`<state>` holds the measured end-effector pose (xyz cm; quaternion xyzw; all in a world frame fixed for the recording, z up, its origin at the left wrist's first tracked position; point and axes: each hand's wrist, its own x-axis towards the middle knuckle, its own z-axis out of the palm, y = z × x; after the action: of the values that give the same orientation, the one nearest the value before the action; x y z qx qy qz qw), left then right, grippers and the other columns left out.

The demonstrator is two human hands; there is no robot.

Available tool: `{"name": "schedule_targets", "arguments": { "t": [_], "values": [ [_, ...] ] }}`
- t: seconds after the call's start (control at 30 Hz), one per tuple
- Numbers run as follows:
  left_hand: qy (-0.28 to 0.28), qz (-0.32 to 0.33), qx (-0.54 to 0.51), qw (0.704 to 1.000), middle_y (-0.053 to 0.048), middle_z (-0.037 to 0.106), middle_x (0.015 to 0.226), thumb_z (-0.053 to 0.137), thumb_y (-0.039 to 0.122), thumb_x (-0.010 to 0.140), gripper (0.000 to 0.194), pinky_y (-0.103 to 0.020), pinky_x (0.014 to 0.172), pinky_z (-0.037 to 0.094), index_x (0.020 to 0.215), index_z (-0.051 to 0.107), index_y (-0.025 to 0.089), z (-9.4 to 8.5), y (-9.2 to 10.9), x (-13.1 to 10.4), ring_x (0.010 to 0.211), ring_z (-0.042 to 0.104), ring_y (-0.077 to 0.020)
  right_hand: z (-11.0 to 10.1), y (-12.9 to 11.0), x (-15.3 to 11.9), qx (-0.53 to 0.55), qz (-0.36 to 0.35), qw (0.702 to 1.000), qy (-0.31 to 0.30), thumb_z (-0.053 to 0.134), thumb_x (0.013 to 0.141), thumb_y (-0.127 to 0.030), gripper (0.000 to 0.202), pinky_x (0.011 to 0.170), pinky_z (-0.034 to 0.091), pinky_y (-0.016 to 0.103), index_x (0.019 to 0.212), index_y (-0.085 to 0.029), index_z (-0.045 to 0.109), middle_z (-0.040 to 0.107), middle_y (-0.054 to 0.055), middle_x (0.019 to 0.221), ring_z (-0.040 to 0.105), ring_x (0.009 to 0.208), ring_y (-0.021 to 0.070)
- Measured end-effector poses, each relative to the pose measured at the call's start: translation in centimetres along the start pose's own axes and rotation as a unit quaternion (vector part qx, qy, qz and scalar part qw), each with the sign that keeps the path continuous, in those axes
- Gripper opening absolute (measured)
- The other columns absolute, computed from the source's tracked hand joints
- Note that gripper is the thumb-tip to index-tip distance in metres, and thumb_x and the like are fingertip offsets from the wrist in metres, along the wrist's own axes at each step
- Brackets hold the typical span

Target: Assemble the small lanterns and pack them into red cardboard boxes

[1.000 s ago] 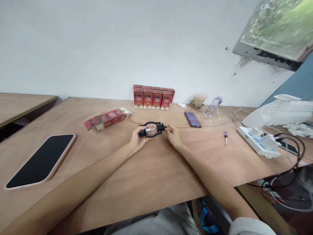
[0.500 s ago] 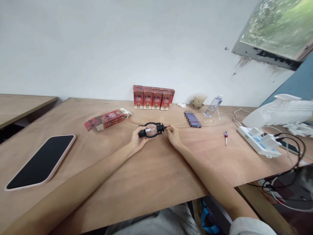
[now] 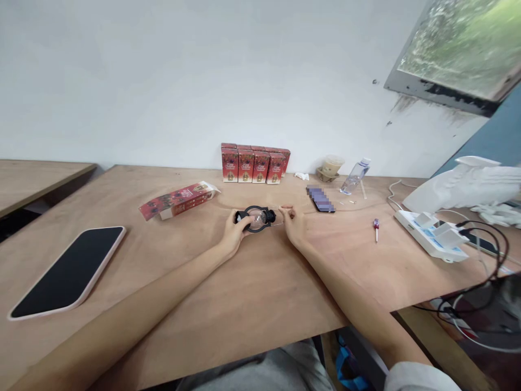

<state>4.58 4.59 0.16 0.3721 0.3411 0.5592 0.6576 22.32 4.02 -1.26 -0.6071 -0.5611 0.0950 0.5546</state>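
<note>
A small black lantern (image 3: pixel 258 219) with a clear globe lies on its side just above the table, its base to the left and its top to the right. My left hand (image 3: pixel 236 231) is closed around the base, the thumb resting along the frame near the globe. Off the lantern's top runs a thin wire handle (image 3: pixel 278 223), faint against the wood. My right hand (image 3: pixel 293 222) pinches that handle at its far end, a little apart from the black top. The fingertips hide the part they grip.
Several red boxes (image 3: pixel 253 167) stand against the wall. An opened red box (image 3: pixel 179 201) lies at left, behind a phone (image 3: pixel 69 271). Rightward are another phone (image 3: pixel 321 199), a cup (image 3: pixel 330 167), a bottle (image 3: pixel 355 176), a screwdriver (image 3: pixel 376 230) and a power strip (image 3: pixel 429 239) with cables.
My right hand has shifted right, away from the lantern's top, and the wire handle now shows between them. The lantern has moved slightly right and turned in my left hand.
</note>
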Motion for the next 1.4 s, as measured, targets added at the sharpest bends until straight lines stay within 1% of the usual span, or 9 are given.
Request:
{"name": "schedule_targets", "arguments": {
  "t": [0.07,0.17,0.3,0.5,0.6,0.73,0.9,1.17,1.4],
  "values": [
    [0.006,0.016,0.023,1.0,0.004,0.059,0.076,0.074,0.024,0.052,0.033,-0.026,0.063,0.055,0.074,0.05,0.017,0.1,-0.1,-0.1,0.076,0.059,-0.0129,-0.1,-0.5,-0.6,0.01,-0.03,0.999,0.018,0.046,0.087,-0.045,0.035,0.059,0.046,0.027,0.09,-0.015,0.063,0.063,0.001,0.061,0.058,0.056,0.0148],
    [0.011,0.009,0.007,1.0,0.003,0.06,0.077,0.074,0.023,0.052,0.032,-0.023,0.062,0.053,0.075,0.053,0.018,-0.1,-0.2,0.2,0.076,0.059,-0.0126,0.2,-1.7,-2.2,0.006,-0.182,0.983,-0.014,0.039,0.092,-0.034,0.031,0.075,0.052,0.032,0.097,-0.016,0.064,0.071,0.009,0.086,0.066,0.079,0.0178],
    [0.028,-0.034,-0.064,0.997,0.002,0.063,0.072,0.071,0.023,0.055,0.027,-0.02,0.056,0.05,0.078,0.057,0.017,-0.7,-0.3,1.0,0.067,0.059,-0.0114,1.3,-3.1,-4.4,-0.08,-0.385,0.912,-0.115,0.039,0.091,-0.023,0.03,0.087,0.051,0.034,0.104,-0.016,0.065,0.066,0.014,0.112,0.064,0.096,0.0204],
    [0.048,-0.073,-0.111,0.99,-0.001,0.066,0.07,0.057,0.032,0.069,0.02,-0.021,0.056,0.05,0.078,0.06,0.015,-1.3,0.0,1.7,0.061,0.061,-0.0121,2.1,-4.0,-5.3,-0.154,-0.455,0.862,-0.165,0.039,0.089,-0.017,0.034,0.092,0.049,0.038,0.117,-0.015,0.058,0.064,0.013,0.117,0.056,0.112,0.0227],
    [0.036,-0.071,-0.151,0.985,-0.003,0.068,0.074,0.048,0.037,0.074,0.025,-0.025,0.069,0.053,0.08,0.061,0.015,-1.3,0.3,1.5,0.071,0.065,-0.0154,1.7,-4.4,-5.4,-0.093,-0.398,0.908,-0.091,0.044,0.088,-0.017,0.038,0.097,0.045,0.04,0.125,-0.018,0.049,0.056,0.013,0.128,0.05,0.119,0.0223],
    [-0.028,-0.041,-0.076,0.996,-0.007,0.069,0.077,0.041,0.053,0.076,0.045,-0.034,0.08,0.052,0.084,0.063,0.014,-1.1,-0.4,1.1,0.082,0.067,-0.0214,1.5,-4.1,-5.1,0.03,-0.203,0.979,0.012,0.057,0.083,-0.032,0.063,0.103,0.039,0.046,0.137,-0.016,0.031,0.035,0.018,0.143,0.039,0.13,0.0258],
    [-0.042,0.029,0.103,0.993,-0.007,0.07,0.097,0.06,0.051,0.069,0.043,-0.036,0.095,0.043,0.092,0.064,0.015,-1.3,-2.3,1.4,0.104,0.059,-0.0256,2.0,-3.3,-4.1,0.204,-0.034,0.972,-0.112,0.056,0.081,-0.044,0.05,0.101,0.04,0.042,0.122,-0.017,0.05,0.059,0.011,0.121,0.054,0.115,0.0244],
    [-0.083,0.122,0.257,0.955,-0.006,0.066,0.1,0.051,0.037,0.08,0.025,-0.035,0.096,0.041,0.092,0.059,0.017,-1.6,-2.3,1.5,0.102,0.058,-0.0208,2.2,-3.0,-3.8,0.248,0.032,0.961,-0.121,0.06,0.074,-0.037,0.04,0.092,0.046,0.038,0.109,-0.017,0.057,0.067,0.007,0.106,0.062,0.099,0.0221],
    [-0.063,0.221,0.476,0.849,-0.011,0.059,0.111,0.054,0.017,0.071,0.026,-0.047,0.101,0.036,0.098,0.055,0.016,-2.9,-0.7,2.1,0.113,0.049,-0.027,1.9,-1.4,-2.3,0.103,0.03,0.994,-0.024,0.062,0.068,-0.027,0.044,0.091,0.045,0.04,0.109,-0.017,0.052,0.065,0.008,0.106,0.06,0.097,0.0234]
  ]
}}
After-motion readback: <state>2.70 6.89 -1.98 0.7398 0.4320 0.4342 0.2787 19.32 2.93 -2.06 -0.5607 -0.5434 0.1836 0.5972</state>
